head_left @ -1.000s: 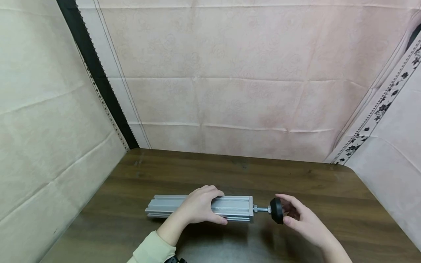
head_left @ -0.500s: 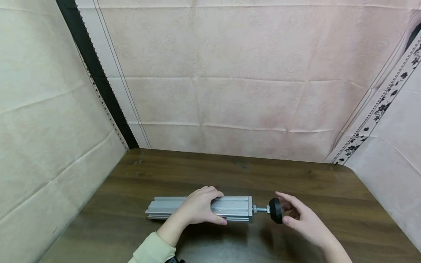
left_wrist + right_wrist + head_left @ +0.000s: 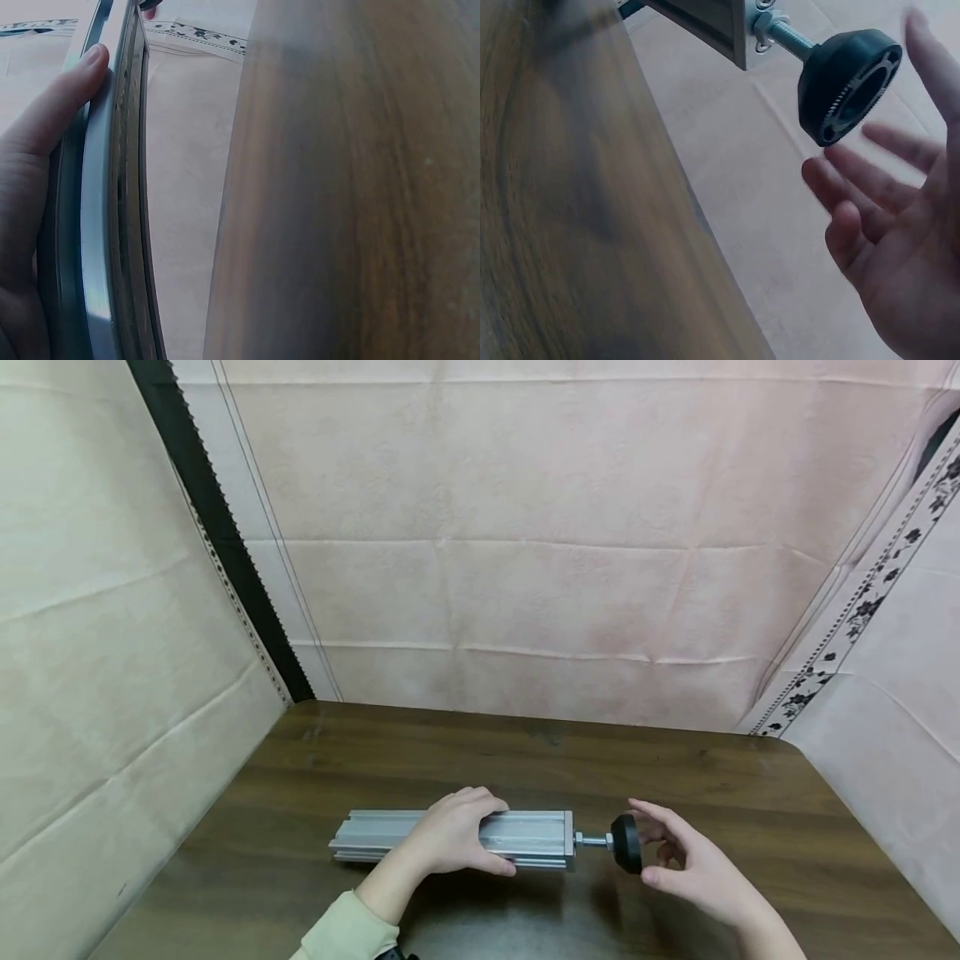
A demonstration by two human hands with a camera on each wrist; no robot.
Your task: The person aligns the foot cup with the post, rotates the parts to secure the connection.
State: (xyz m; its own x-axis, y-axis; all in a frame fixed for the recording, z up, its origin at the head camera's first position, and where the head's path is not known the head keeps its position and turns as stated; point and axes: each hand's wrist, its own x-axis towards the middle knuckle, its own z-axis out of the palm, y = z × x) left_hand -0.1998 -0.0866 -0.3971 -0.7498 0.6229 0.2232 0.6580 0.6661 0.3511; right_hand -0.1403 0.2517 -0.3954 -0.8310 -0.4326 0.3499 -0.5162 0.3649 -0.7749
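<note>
My left hand (image 3: 450, 837) grips a silver aluminium extrusion profile (image 3: 532, 838) from above, thumb along its near side. In the left wrist view the thumb (image 3: 71, 94) lies against the grooved profile (image 3: 97, 225). The profile lies level, held above the table. From its right end sticks a threaded rod (image 3: 594, 841) with nuts, carrying a round black levelling foot (image 3: 627, 844). My right hand (image 3: 697, 870) is right beside the foot, fingers loosely bent and spread. In the right wrist view the foot's hollow ribbed underside (image 3: 862, 94) faces the open palm (image 3: 907, 247).
A dark wooden table (image 3: 420, 752) spreads beneath the hands. Pale cloth walls (image 3: 525, 593) stand behind it and on both sides. A black strip (image 3: 240, 560) runs down the left corner and a flower-patterned border (image 3: 862, 610) down the right.
My right thumb has moved down and away from the black foot, and the fingers have spread. The left hand keeps its grip on the profile, nearly still.
</note>
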